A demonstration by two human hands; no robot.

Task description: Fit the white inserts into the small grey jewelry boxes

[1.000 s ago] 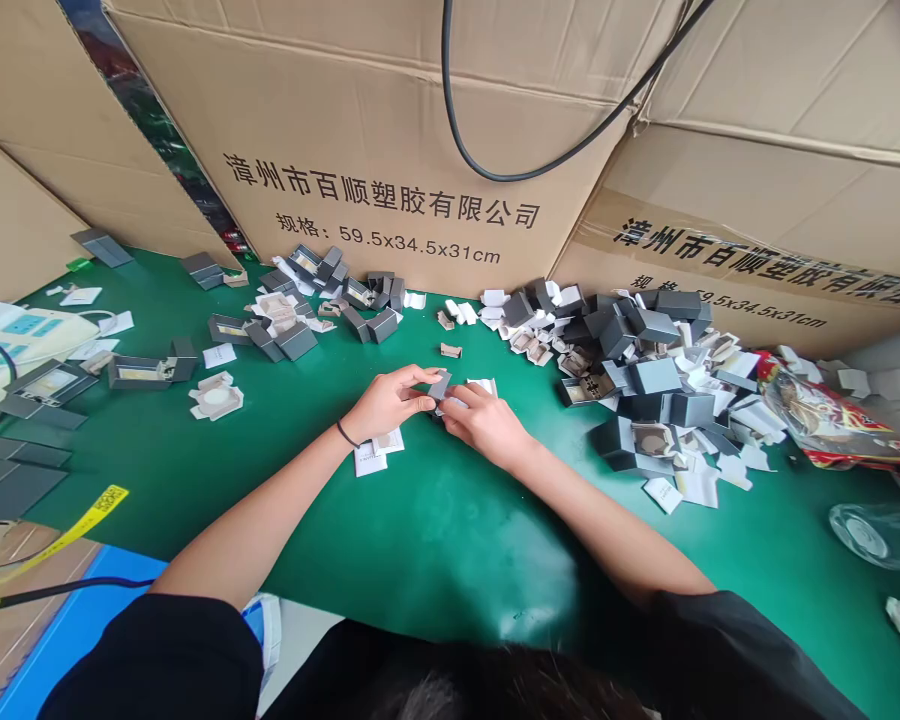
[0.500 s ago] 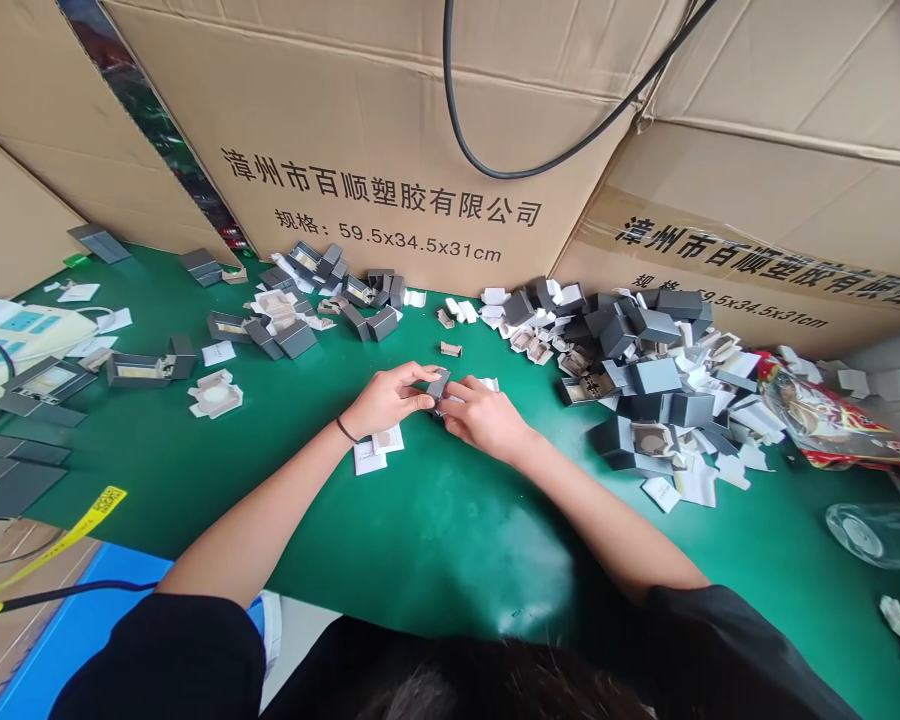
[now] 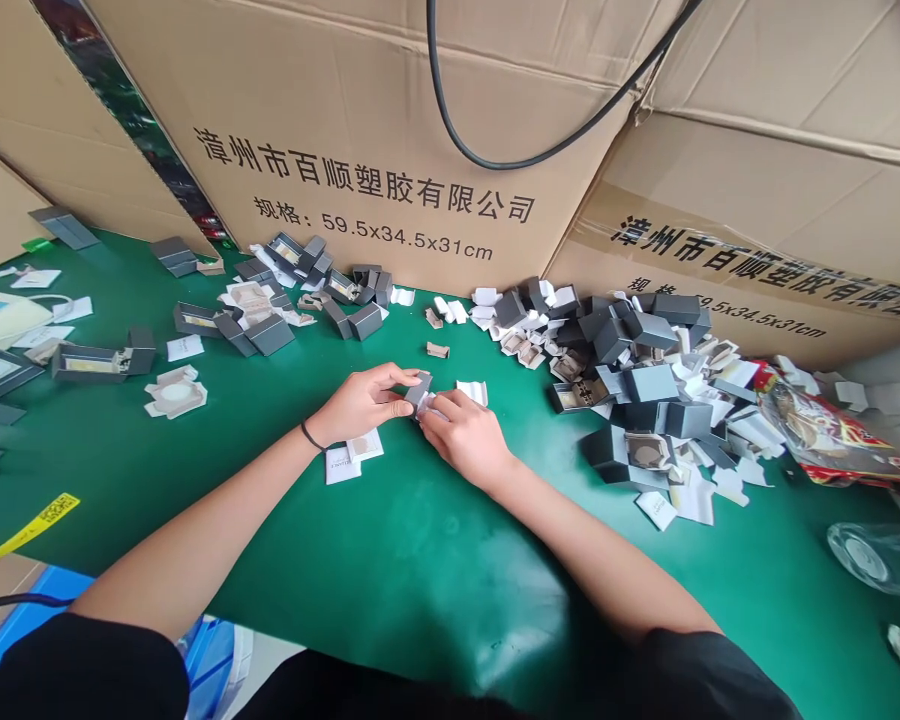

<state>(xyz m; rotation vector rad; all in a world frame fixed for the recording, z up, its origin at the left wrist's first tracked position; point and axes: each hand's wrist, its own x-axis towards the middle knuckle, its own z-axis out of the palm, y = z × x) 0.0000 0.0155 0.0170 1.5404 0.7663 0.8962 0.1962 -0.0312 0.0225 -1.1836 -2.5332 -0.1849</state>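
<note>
Between both hands, just above the green table, is a small dark grey box (image 3: 418, 388). My left hand (image 3: 364, 402) is closed around its left side, thumb and fingers gripping it. From the right, my right hand (image 3: 465, 432) has its fingers bunched against the same box, where a bit of white shows at the fingertips; its exact grip is partly hidden. Behind the right hand lies a white folded paper piece (image 3: 472, 392). Two small cards lie below my left wrist, among them a white printed card (image 3: 342, 466). Farther back sits a small beige cardboard insert (image 3: 437, 350).
A heap of grey boxes (image 3: 652, 383) and white paper pieces covers the right side, beside a red food packet (image 3: 832, 425) and a clear glass (image 3: 874, 555). More opened boxes (image 3: 270, 333) are scattered at left. Large cartons (image 3: 360, 90) wall the back; a black cable (image 3: 487, 160) hangs there.
The view has shifted slightly, so most things appear farther left. The right hand has drawn slightly down and away, uncovering more of the paper behind it. Both hands stay at the box.
</note>
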